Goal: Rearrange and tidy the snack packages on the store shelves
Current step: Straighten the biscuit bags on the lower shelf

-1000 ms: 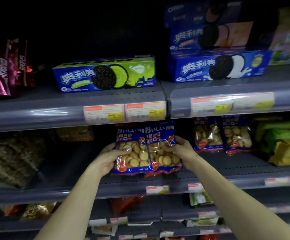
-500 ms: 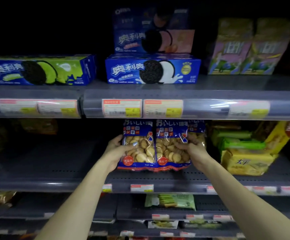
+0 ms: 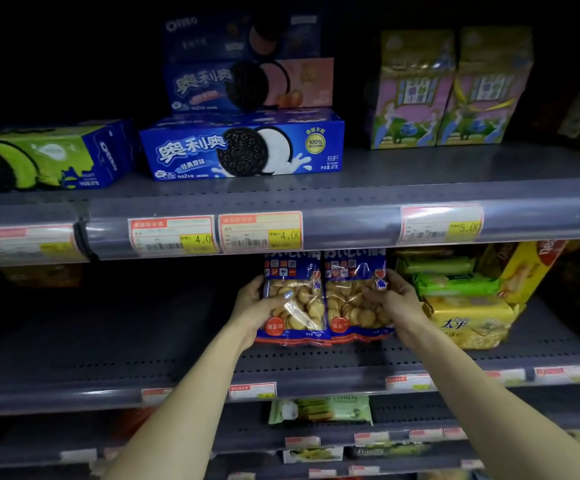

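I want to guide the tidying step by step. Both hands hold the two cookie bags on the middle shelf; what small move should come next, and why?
Probably set both bags down and let go. The left hand and right hand grip the left cookie bag and right cookie bag side by side, upright, bottoms about at the middle shelf, beside the yellow cracker pack.

Dim, dark corners; glare on price strip; wide-angle bending at edges; soft focus left

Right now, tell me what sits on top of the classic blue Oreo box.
A pink-flavour Oreo box lies on the classic blue Oreo box, with a darker Oreo box above; anything behind is hidden.
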`<state>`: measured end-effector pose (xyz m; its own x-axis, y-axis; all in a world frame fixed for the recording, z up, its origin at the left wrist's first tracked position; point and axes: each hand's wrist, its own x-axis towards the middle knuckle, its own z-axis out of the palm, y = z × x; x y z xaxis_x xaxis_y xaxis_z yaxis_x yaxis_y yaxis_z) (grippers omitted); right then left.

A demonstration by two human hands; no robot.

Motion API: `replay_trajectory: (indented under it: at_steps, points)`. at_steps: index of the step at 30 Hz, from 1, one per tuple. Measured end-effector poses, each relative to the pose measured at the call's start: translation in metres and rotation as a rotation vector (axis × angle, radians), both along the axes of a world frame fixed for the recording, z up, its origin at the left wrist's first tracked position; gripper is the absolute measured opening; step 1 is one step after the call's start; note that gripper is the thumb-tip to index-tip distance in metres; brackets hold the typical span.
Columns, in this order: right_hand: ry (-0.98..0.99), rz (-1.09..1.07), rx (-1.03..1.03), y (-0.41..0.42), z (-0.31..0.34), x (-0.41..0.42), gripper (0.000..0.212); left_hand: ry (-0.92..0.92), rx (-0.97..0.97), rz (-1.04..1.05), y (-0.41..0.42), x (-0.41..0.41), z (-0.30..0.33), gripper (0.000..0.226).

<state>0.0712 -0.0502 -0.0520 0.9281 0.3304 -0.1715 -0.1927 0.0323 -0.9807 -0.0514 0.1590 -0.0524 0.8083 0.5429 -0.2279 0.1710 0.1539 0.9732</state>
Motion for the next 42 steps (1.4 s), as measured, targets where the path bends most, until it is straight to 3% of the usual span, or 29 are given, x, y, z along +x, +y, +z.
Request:
replay_trajectory:
  at_steps: [8, 18, 22, 30, 37, 42]
  points:
    - [-0.023, -0.035, -0.008, -0.001, 0.0, 0.01, 0.036, -0.053, 0.03, 0.018, 0.0, 0.016, -0.004, 0.037]
    - [-0.33, -0.041, -0.417, 0.013, -0.007, 0.008, 0.069, 0.057, 0.128, 0.05, -0.004, 0.022, -0.013, 0.04]
    - [-0.347, -0.022, -0.348, 0.011, -0.01, 0.004, 0.07, 0.046, 0.147, 0.065, -0.008, 0.018, -0.014, 0.058]
    - [-0.428, -0.08, -0.282, 0.007, -0.01, -0.005, 0.061, -0.005, 0.185, 0.088, -0.007, 0.013, -0.016, 0.045]
    - [-0.436, -0.086, -0.637, 0.017, -0.006, -0.012, 0.082, 0.088, 0.328, 0.082, -0.006, 0.015, -0.019, 0.041]
    - [-0.481, -0.079, -0.712, 0.022, 0.002, -0.025, 0.092, 0.146, 0.413, 0.064, -0.009, 0.011, -0.014, 0.053]
